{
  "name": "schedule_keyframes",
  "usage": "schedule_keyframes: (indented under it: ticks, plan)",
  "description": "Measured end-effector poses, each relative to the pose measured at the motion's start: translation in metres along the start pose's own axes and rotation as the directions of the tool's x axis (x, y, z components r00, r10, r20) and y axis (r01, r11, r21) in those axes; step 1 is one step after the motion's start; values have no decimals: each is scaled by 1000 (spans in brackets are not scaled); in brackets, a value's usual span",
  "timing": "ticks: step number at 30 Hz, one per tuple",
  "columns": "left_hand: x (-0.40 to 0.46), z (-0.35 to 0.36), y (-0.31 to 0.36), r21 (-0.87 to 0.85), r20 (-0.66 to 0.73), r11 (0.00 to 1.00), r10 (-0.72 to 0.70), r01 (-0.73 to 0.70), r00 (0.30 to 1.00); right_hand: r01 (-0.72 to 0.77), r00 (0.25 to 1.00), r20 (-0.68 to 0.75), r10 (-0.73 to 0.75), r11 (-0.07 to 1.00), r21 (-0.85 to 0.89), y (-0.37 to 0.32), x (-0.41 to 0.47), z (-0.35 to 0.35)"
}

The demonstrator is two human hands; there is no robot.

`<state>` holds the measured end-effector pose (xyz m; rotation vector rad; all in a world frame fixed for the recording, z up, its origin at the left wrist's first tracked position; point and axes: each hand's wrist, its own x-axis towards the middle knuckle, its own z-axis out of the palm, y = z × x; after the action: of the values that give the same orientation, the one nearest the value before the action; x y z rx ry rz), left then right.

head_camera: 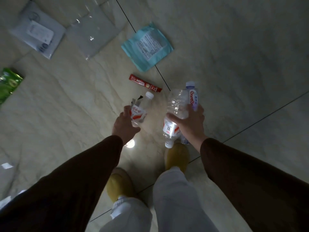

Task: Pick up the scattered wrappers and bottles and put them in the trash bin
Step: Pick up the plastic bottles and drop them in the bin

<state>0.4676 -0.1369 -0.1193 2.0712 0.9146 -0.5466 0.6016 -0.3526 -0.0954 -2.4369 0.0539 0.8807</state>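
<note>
Empty bottles, light, crushable, slick: small bottle (142,109) gripped mid-body in left hand (124,122), two bottles (179,108) bunched in closed right hand (190,122); flimsy wrappers, including red sachet (145,83), lie flat on floor (234,47).

floor (66,118): glossy cream marble-look tile | grout lines (127,20): dark, running 11 to 5 o'clock | light: dim (lamp glare (130,143) centre)

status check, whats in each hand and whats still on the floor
Left hand shut on small bottle. Right hand shut on two bottles. Red coffee stick, teal mailer on floor. No bin in view.
</note>
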Motion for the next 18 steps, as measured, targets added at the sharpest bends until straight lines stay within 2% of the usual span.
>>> schedule_keyframes:
  ticks: [3, 9, 18]
  plan:
    - [-19, -33, 31, -115, -18, 993, -23, 20, 1000, -1, 1000, 29, 1, 1000, 11, -22, -18, -31]
    - [-61, -108, 119, -187, -49, 982, -44, 34, 998, 10, 998, 58, -11, 1000, 17, -78, -46, -117]
    - [-74, -207, 254, -340, -129, 940, -77, 29, 989, 183, 981, 71, -182, 983, -17, -193, -14, -260]
